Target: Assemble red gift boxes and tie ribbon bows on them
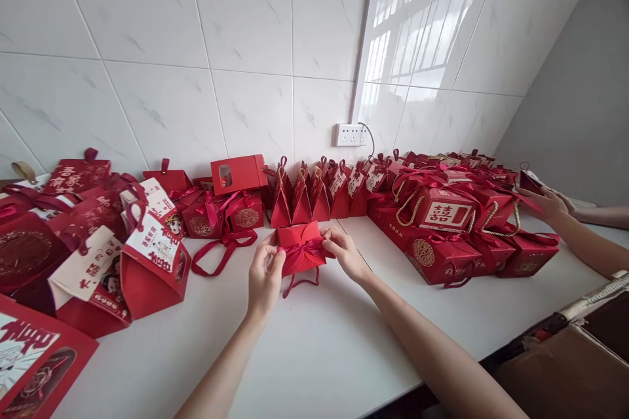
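In the middle of the white table stands a small red gift box with curved flaps folded over its top. A dark red ribbon runs across the flaps, gathered at the centre. My left hand is closed at the box's left side, thumb and fingers pinching the ribbon there. At the right side, my right hand pinches the ribbon's other end between thumb and forefinger. A red cord handle hangs from the box's near side onto the table.
Red gift boxes crowd the left, and stacked boxes fill the right. Triangular boxes line the tiled wall below a power socket. Another person's hands hold a box at far right, near a cardboard carton.
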Motion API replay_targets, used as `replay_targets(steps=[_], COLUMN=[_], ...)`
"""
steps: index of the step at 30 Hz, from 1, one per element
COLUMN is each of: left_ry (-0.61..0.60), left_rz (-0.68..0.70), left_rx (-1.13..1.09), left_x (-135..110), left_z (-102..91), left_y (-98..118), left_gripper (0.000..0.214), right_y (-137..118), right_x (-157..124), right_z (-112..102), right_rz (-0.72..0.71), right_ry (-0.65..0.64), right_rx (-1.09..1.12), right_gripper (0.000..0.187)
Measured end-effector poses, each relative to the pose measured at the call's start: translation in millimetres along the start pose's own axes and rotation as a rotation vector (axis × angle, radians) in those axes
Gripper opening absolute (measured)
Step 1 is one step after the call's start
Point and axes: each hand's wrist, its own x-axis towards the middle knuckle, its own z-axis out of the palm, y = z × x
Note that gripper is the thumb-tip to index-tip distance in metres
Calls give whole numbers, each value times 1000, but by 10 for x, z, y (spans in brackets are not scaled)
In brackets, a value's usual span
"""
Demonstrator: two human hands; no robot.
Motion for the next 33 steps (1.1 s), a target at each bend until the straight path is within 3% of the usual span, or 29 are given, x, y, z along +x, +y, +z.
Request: replay_targets(steps=[10,18,33], left_ry=[5,53,81], left_rz=[-6,-36,-43], left_rx=[-71,55,9], left_x=[25,71,65], left_z=[-5,-31,-5], left_y=[-28,34,-8], left_gripper=[23,36,28], right_y=[13,-46,-50], right_x=[6,-9,-37], right_z=[-15,-5,21], right_rz=[-1,-37,-48], right_ry=[-15,-33,-48], right_rx=[0,-56,-91], right_gripper=[19,16,20])
